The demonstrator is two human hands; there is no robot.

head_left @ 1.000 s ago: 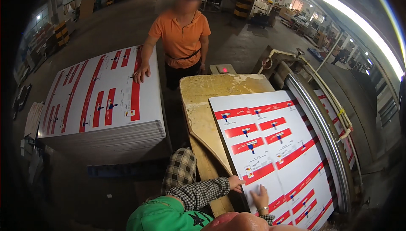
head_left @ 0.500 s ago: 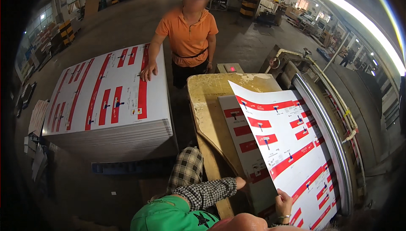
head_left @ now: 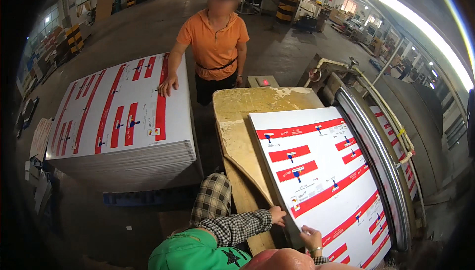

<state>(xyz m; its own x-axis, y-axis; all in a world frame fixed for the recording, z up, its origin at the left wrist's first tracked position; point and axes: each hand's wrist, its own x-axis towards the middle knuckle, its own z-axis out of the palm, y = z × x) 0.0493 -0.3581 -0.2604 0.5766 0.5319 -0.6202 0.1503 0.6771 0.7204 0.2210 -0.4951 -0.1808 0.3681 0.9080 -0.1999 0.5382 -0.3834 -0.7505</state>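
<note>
The printed sheet [head_left: 326, 176], lifted half a second ago, now lies flat on the counter [head_left: 247, 116]. Both hands, left [head_left: 278, 215] and right [head_left: 311, 238], grasp its near edge with their fingers; squaring it carefully seems wise.

Bright factory hall, strong fisheye bend

A long ceiling light strip [head_left: 420, 27] glares at upper right; corners fall to black vignette, straight edges curve near the rim, a person's face is blurred, the centre stays sharp.
</note>
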